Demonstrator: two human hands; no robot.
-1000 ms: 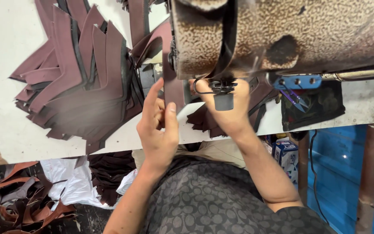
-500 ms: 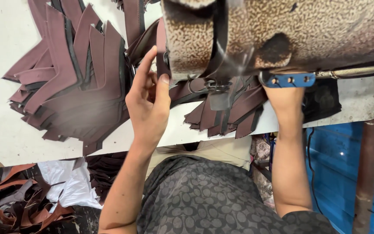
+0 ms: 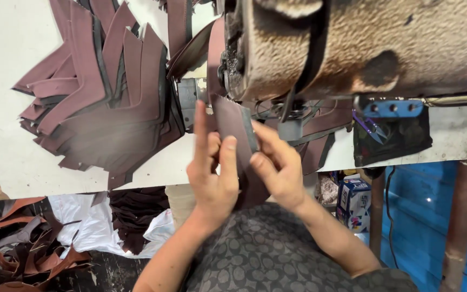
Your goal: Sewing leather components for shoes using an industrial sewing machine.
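Both hands' grip pinches the maroon leather strip [image 3: 232, 130] between left hand [image 3: 212, 176] and right hand [image 3: 279, 167].

Right hand [image 3: 279, 167] back from machine, hands now gripping strip [image 3: 233, 130].

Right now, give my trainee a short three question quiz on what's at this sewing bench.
1. True or false: both hands grip the same maroon strip.
2. Where does the big pile of cut pieces lie: A, on the table left of the machine; B, on the floor at right; C, on the person's lap?
3. Fill in: the small snips lie under the blue ____.

Key: 1 true, the left hand and right hand pinch it together. 2 A. 3 bracket.
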